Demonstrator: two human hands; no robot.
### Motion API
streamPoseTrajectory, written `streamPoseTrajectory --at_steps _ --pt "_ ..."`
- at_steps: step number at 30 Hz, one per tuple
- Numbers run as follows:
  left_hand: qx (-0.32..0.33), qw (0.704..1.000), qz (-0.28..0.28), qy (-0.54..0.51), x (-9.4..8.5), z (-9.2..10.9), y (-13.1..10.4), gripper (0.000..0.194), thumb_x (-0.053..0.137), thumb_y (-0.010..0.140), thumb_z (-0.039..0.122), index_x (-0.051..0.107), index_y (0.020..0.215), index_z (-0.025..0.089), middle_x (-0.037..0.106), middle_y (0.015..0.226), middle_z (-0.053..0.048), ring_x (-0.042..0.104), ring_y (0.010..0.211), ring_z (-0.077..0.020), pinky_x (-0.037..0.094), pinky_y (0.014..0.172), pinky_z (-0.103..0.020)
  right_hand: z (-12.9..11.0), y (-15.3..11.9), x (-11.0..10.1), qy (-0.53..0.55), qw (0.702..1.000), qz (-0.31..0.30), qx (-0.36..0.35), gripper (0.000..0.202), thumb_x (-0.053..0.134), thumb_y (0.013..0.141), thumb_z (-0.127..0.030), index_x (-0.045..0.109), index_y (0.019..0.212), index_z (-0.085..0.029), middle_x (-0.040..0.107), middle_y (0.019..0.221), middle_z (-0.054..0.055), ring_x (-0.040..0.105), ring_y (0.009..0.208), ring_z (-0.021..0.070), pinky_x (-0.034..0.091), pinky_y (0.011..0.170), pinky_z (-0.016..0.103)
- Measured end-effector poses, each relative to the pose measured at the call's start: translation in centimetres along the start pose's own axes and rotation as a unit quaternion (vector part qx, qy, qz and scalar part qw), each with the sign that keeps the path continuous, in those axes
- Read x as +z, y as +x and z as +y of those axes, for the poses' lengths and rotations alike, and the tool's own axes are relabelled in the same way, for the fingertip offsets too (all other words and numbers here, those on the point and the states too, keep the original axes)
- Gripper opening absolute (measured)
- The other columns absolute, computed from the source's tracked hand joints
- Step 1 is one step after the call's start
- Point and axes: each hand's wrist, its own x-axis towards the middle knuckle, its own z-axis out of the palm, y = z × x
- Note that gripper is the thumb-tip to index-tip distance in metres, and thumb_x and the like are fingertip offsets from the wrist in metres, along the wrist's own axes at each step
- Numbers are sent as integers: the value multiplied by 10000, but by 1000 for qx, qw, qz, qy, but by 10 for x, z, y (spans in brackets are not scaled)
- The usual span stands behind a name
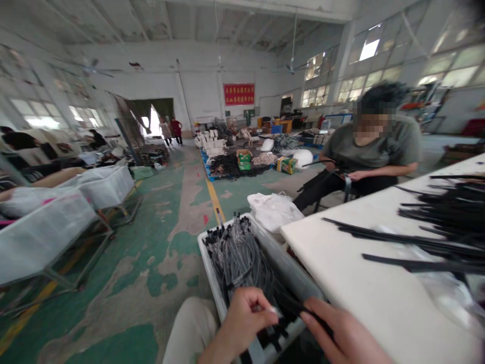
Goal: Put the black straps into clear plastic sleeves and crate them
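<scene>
Over the near end of a white bin (265,227) my left hand (246,321) is closed in a pinch, with a small whitish thing at its fingertips, too small to make out. My right hand (337,323) is wrapped round a black strip (290,302) that slants down across the bin. Below both hands, the bin holds many grey and black strips (240,253), some in clear wrapping. More black strips (401,240) lie on the white table (333,273) to the right.
Across the table corner a seated person (371,141) holds black strips. A white sack (275,210) stands beyond the bin. White-lined carts (45,232) are at the left. Piled goods and boxes (244,161) lie farther back on the floor.
</scene>
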Motion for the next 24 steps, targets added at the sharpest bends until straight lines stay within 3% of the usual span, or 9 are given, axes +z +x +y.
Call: streamPoseTrajectory --at_steps 5,15,24 --pt "10 1000 -23 -1 -6 4 1 272 803 563 362 640 558 144 487 517 49 363 507 -87 225 503 -236 -24 0 -16 -39 998 -38 24 337 303 1006 -378 485 765 -227 618 717 25 605 668 181 379 619 278" --pt "-5 999 -45 -10 -5 10 -2 344 826 546 435 646 553 142 508 537 33 379 525 -98 236 514 -237 -27 -2 -16 -57 996 -69 -2 279 327 993 -333 454 769 -227 601 710 12 600 684 174 315 602 285" --pt "51 997 -55 25 -9 5 1 390 791 645 500 664 530 150 454 558 41 376 552 -107 250 537 -250 -26 -1 -15 -63 996 -69 -5 263 337 988 -323 450 769 -231 611 724 13 605 693 175 316 606 283"
